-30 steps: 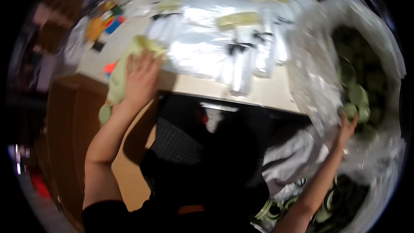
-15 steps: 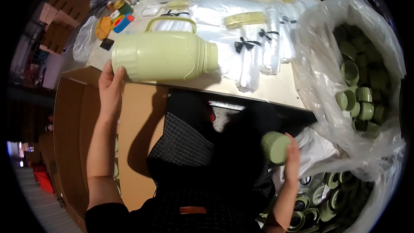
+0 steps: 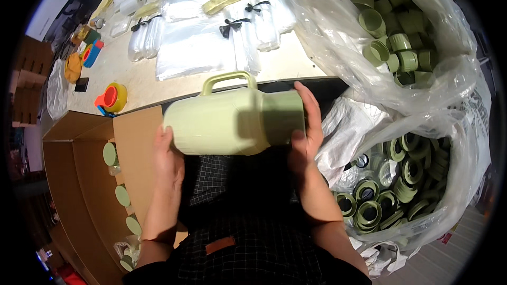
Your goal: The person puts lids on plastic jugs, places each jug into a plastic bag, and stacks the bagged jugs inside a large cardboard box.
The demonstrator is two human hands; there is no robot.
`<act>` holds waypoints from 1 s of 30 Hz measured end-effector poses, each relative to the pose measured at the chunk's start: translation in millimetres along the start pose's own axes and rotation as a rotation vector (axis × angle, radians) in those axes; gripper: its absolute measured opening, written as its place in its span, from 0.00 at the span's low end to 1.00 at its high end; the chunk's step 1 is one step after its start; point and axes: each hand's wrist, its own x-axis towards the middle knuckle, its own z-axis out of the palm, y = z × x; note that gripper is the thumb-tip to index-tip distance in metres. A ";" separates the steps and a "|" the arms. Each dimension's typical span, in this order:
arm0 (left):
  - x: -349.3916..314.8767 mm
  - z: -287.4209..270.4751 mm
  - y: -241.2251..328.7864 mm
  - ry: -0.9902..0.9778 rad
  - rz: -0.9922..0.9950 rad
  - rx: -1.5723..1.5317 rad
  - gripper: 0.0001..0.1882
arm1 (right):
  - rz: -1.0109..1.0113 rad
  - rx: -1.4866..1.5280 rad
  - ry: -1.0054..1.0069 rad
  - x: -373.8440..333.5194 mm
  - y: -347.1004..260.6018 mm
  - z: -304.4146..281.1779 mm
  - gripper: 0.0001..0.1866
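Note:
A pale green thermos flask [image 3: 216, 121] lies sideways in the air over my lap, its handle [image 3: 229, 78] turned toward the table. My left hand [image 3: 170, 150] grips its base end, thumb on the near side. At the other end, a darker-looking green cup lid [image 3: 282, 116] covers the neck. My right hand [image 3: 309, 126] is wrapped round the cup's closed end, thumb near and fingers on the far side. Whether the cup is fully seated on the neck, I cannot tell.
Clear plastic sleeves [image 3: 195, 47] tied in bundles cover much of the table [image 3: 137, 82]. A yellow-and-red tape dispenser [image 3: 113, 97] sits at its front edge. On the left, an open carton [image 3: 79, 179] holds several green-topped items. Plastic bags of green cups [image 3: 401, 42] and green rings [image 3: 369, 214] stand right.
The flask has come off the table edge toward me. My right hand has brought the cup up from the lower right onto the flask's neck. The view has shifted right.

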 end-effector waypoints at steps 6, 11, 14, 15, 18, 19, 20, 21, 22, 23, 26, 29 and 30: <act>-12.7 -8.9 8.2 -0.214 0.782 0.355 0.19 | 0.531 0.683 0.166 -36.2 26.9 -4.4 0.30; 39.4 18.4 44.6 -0.215 0.335 0.463 0.23 | 0.290 0.147 0.069 -88.8 -10.4 2.2 0.41; 40.4 76.7 38.9 -0.254 0.163 0.001 0.19 | 0.398 0.208 -0.315 -125.6 -33.8 -19.0 0.40; 70.0 71.2 27.8 -0.385 0.160 0.003 0.19 | 0.381 0.092 -0.249 -132.9 -38.1 -35.3 0.39; 61.7 97.0 -24.9 -0.798 0.156 0.084 0.23 | 0.068 -0.246 0.124 -158.5 2.8 -96.5 0.34; 57.0 102.6 -43.6 -0.979 0.171 0.153 0.23 | 0.678 -0.527 0.163 -153.1 -10.1 -133.6 0.30; 52.6 108.7 -55.2 -1.163 0.189 0.224 0.24 | 0.692 -0.664 0.298 -151.7 -9.8 -180.6 0.28; 40.7 119.0 -54.1 -1.078 0.220 0.290 0.25 | 0.571 -1.105 0.402 -178.4 8.8 -230.2 0.30; 27.2 128.1 -51.7 -0.990 0.248 0.361 0.27 | 0.897 -1.257 0.462 -202.5 15.1 -280.2 0.33; 20.7 133.9 -50.2 -0.908 0.270 0.428 0.31 | 0.880 -1.633 0.436 -242.7 20.0 -322.8 0.35; 3.1 115.8 -23.7 -0.885 0.459 0.686 0.41 | 1.377 -1.622 0.538 -339.4 20.5 -384.9 0.40; -35.9 82.5 -1.2 -0.773 0.469 1.241 0.41 | 1.017 -1.782 0.476 -313.1 7.7 -332.2 0.40; -49.7 76.5 -4.0 -0.765 0.433 1.310 0.37 | 1.013 -1.698 0.489 -300.0 5.0 -320.8 0.41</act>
